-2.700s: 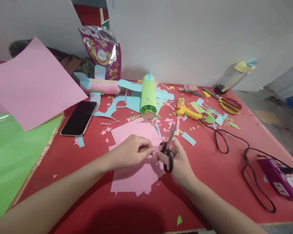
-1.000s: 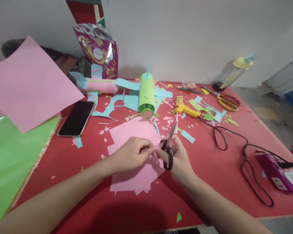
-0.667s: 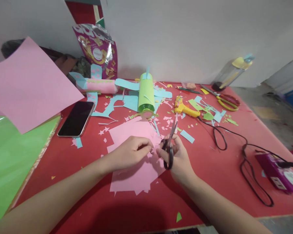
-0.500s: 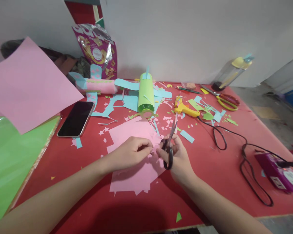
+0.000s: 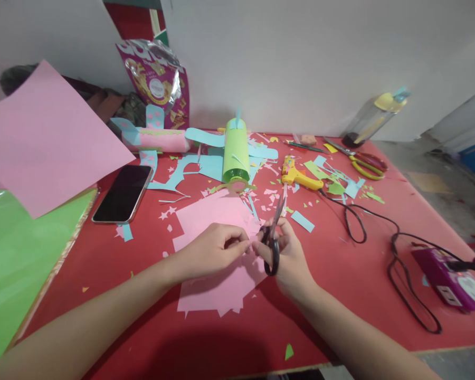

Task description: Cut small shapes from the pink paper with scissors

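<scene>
My right hand (image 5: 288, 258) grips black-handled scissors (image 5: 273, 237), blades pointing away towards the back of the red table (image 5: 340, 264). My left hand (image 5: 214, 250) is curled in a pinch just left of the scissors, fingertips closed on a tiny piece that I cannot make out. Both hands hover over a ragged pink sheet (image 5: 217, 285) lying flat on the table. Behind it lies a green paper-covered cylinder (image 5: 236, 153) with blue wings, and a pink roll (image 5: 164, 140) with blue pieces.
A phone (image 5: 123, 192) lies left of the pink sheet. Large pink paper (image 5: 43, 140) and green paper (image 5: 16, 253) fill the left. A yellow glue gun (image 5: 298, 177), its black cord (image 5: 396, 264), a purple power strip (image 5: 455, 277), yellow-handled scissors (image 5: 366, 166), a bottle (image 5: 374, 119) and a snack bag (image 5: 158, 84) are around.
Both hands have stayed almost in place over the pink sheet; the scissors blades shift only slightly. The view has drifted a little.
</scene>
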Tool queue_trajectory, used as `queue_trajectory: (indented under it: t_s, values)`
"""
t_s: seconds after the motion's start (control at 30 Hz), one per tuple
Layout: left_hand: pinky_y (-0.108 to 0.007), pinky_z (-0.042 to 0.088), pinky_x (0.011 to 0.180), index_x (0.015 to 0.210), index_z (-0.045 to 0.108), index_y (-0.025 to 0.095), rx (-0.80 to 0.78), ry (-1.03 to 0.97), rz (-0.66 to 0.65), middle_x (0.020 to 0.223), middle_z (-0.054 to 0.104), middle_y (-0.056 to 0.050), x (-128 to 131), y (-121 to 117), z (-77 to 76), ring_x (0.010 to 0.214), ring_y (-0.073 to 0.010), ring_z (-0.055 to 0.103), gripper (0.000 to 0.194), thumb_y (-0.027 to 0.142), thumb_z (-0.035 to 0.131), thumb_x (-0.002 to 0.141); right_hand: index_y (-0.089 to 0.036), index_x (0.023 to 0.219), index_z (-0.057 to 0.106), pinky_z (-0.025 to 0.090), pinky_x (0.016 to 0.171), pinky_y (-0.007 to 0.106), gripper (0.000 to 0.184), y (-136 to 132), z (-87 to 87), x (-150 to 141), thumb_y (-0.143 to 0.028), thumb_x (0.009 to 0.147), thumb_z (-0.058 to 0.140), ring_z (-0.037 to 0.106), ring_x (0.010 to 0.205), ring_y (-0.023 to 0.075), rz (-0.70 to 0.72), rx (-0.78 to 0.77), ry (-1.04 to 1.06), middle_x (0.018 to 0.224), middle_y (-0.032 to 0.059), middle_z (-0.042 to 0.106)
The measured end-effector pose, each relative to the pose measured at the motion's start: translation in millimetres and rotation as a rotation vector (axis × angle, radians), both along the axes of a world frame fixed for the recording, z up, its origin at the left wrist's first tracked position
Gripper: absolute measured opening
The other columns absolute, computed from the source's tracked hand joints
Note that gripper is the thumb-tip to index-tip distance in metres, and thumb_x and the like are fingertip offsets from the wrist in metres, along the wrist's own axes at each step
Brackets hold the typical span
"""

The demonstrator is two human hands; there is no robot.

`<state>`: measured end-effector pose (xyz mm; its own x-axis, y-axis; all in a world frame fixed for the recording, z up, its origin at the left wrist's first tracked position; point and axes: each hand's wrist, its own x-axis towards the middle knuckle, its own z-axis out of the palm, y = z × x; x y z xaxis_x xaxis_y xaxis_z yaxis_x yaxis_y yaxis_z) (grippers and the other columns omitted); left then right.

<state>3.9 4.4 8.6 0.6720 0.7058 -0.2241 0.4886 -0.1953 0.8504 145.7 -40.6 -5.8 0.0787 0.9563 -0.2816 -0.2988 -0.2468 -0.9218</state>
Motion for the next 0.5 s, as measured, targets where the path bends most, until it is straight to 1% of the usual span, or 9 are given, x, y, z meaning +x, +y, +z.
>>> queue_trajectory:
  t_s: [0.23, 0.4, 0.5]
  values:
    - [-0.019, 0.034, 0.048, 0.068, 0.056, 0.014, -0.016, -0.031, 0.025, 0.061, 0.053, 0.000, 1.2, 1.9, -3.6, 0.053, -0.0088, 0.044, 0.035, 0.041, 0.036, 0.080, -0.022, 0.080, 0.040, 0.033, 0.035, 0.013, 0.034, -0.2, -2.4, 1.1, -0.011, 0.058, 0.064, 0.043, 0.041, 0.0039, 0.005, 0.024, 0.004, 0.056, -0.0091, 0.051]
    - [-0.019, 0.032, 0.047, 0.069, 0.056, 0.014, -0.065, -0.027, 0.008, 0.056, 0.047, 0.002, 0.9, 2.2, -3.3, 0.049, -0.0074, 0.039, 0.038, 0.044, 0.035, 0.080, -0.022, 0.079, 0.041, 0.033, 0.035, 0.012, 0.035, 0.2, -2.5, 0.3, -0.011, 0.056, 0.065, 0.043, 0.041, 0.0037, -0.005, 0.018, 0.012, 0.056, -0.0093, 0.050]
    - [-0.019, 0.031, 0.047, 0.066, 0.054, 0.014, -0.038, -0.013, 0.002, 0.054, 0.045, 0.003, 0.3, 1.9, -3.3, 0.049, -0.0073, 0.038, 0.038, 0.044, 0.035, 0.080, -0.022, 0.079, 0.041, 0.033, 0.035, 0.013, 0.036, 0.5, -2.1, 0.1, -0.012, 0.056, 0.066, 0.043, 0.041, 0.0039, -0.006, 0.012, 0.007, 0.056, -0.0094, 0.050]
